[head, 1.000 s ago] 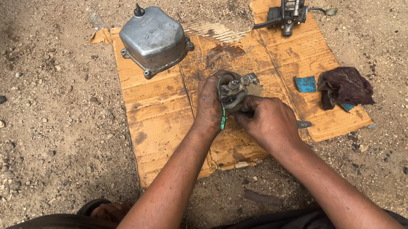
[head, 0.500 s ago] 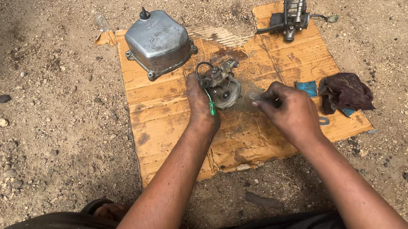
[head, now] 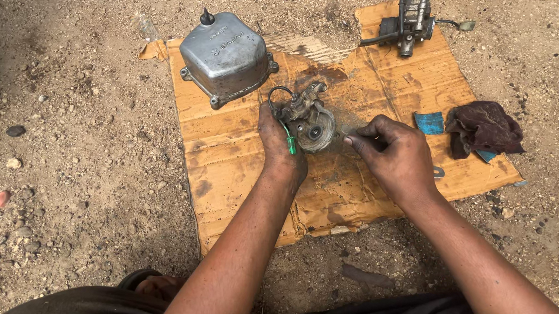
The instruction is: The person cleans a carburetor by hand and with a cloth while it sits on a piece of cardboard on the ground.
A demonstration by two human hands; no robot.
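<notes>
Left hand (head: 279, 144) clamps the carburetor (head: 308, 121), right hand (head: 394, 155) at 3 o'clock pinching something tiny that'll probably vanish into the dirt (head: 69, 162).

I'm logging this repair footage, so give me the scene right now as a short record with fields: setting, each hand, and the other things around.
setting: bare dirt ground with an oil-stained cardboard sheet as work mat
left hand: left hand grips a small carburetor with a green-tipped wire, steadying it on the cardboard
right hand: right hand beside the carburetor, fingertips pinched together; whether they hold anything I cannot tell
behind: grey metal engine cover, upside up, on the cardboard's far left corner
far edge: second carburetor-like part with hoses
right side: dark rag and blue scrap
</notes>
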